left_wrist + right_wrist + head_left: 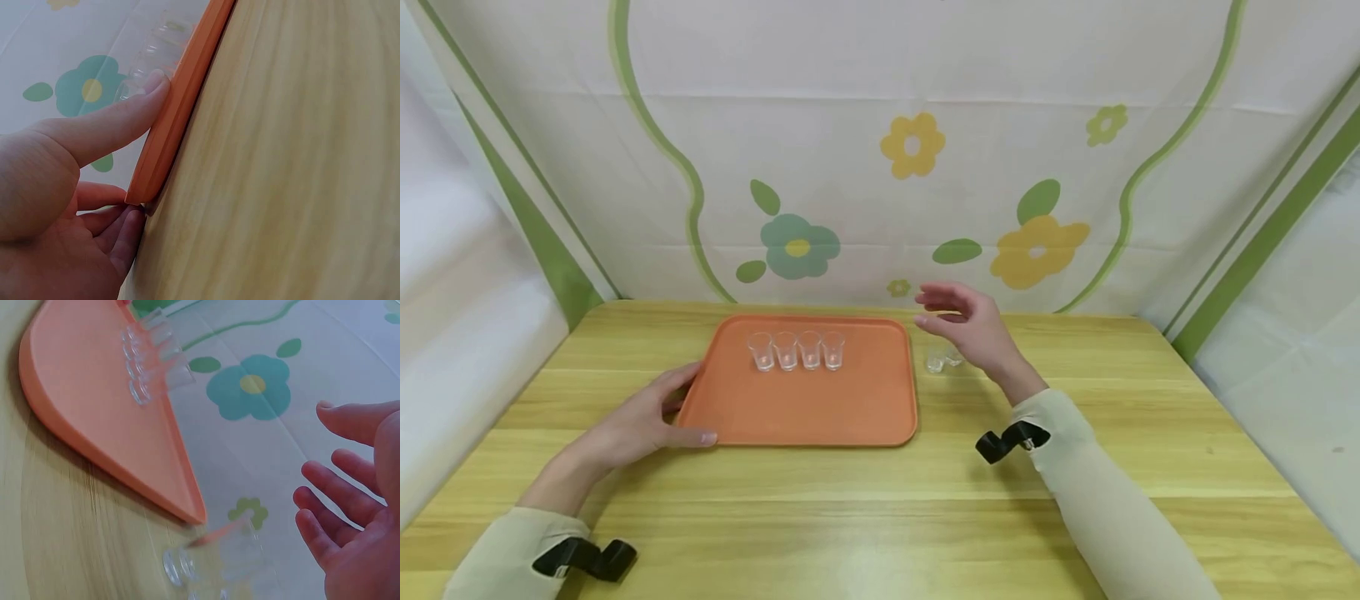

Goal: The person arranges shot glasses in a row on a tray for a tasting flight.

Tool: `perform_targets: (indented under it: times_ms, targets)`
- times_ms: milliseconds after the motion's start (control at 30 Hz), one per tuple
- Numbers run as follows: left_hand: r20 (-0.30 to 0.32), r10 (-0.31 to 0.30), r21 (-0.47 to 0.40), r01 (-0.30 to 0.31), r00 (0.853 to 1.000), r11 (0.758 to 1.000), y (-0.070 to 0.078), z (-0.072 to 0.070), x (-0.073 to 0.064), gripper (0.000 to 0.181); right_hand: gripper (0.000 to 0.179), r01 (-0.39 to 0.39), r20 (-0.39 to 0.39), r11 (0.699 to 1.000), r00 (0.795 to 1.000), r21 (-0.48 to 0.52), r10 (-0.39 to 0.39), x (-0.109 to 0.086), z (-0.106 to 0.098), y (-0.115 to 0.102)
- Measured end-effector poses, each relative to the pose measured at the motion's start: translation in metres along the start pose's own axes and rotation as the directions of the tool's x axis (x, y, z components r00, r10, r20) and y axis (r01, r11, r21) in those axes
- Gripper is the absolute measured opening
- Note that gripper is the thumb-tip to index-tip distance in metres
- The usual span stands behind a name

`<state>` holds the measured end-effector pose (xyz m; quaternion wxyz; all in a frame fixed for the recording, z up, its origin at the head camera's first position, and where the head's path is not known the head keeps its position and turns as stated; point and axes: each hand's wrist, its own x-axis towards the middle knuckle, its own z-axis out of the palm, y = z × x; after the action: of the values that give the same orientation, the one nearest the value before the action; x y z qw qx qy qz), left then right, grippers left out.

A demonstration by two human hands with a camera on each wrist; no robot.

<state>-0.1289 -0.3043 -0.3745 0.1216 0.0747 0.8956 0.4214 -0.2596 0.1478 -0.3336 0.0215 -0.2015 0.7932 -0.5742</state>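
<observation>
An orange tray [820, 412] lies on the wooden table with several small clear shot glasses [786, 352] in a row, side by side, toward its back. At the tray's left front corner, my left hand [636, 421] grips the edge, its thumb [134, 112] on the front rim and its fingers round at the left side. My right hand [966, 325] is raised beyond the tray's right side with nothing in it, fingers loosely bent and thumb apart. Below it more clear shot glasses [936, 358] stand on the table, partly hidden by the hand in the head view.
The wooden table [850, 508] runs back to a white cloth backdrop [850, 183] printed with flowers and green bands. White cloth also hangs at the left and right sides. Each wrist bears a black camera mount [1011, 440] over a pale sleeve.
</observation>
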Motion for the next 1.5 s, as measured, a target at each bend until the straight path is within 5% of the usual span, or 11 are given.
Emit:
perform_targets:
  times_ms: [567, 867, 1500]
  targets:
    - [0.0, -0.003, 0.004, 0.003, 1.0, 1.0, 0.0, 0.0, 0.0, 0.114, 0.056, -0.075, -0.071, 0.997, 0.994, 0.029, 0.077, -0.02, -0.043, 0.041]
    - [0.002, 0.002, 0.0, -0.002, 1.0, 1.0, -0.003, 0.001, -0.001, 0.113, 0.063, -0.172, -0.003, 0.978, 0.985, 0.118, 0.173, -0.025, -0.043, 0.057]
    - [0.002, 0.002, 0.016, -0.002, 1.0, 1.0, -0.004, 0.0, 0.001, 0.113, 0.062, -0.225, 0.042, 0.97, 0.974, 0.094, 0.222, -0.024, -0.037, 0.072]
